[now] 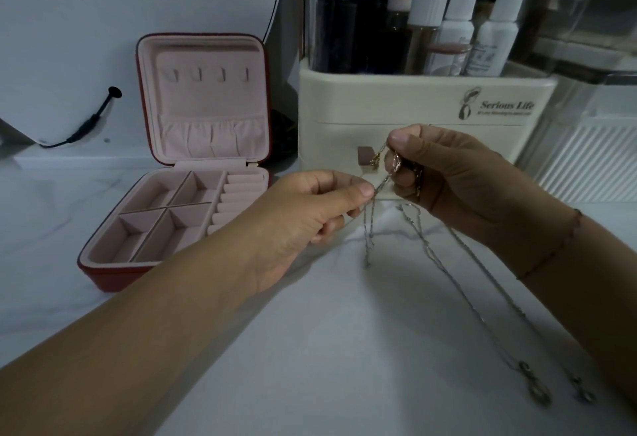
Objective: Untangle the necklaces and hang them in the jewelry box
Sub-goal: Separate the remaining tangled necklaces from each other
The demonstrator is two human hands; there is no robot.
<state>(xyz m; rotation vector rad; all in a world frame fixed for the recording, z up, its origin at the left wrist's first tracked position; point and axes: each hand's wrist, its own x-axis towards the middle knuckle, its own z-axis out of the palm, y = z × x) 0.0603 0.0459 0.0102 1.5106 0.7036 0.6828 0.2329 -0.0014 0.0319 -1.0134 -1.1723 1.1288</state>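
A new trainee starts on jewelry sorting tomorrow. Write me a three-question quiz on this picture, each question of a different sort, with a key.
1. Fill in: the lid of the jewelry box has ___ hooks.
2. True or false: a necklace already hangs in the lid.
3. The left hand pinches a silver chain. What does the right hand hold in its grip?
A. the tangled necklaces
B. a bottle
C. nothing

Key: 1 four; 2 false; 3 A.
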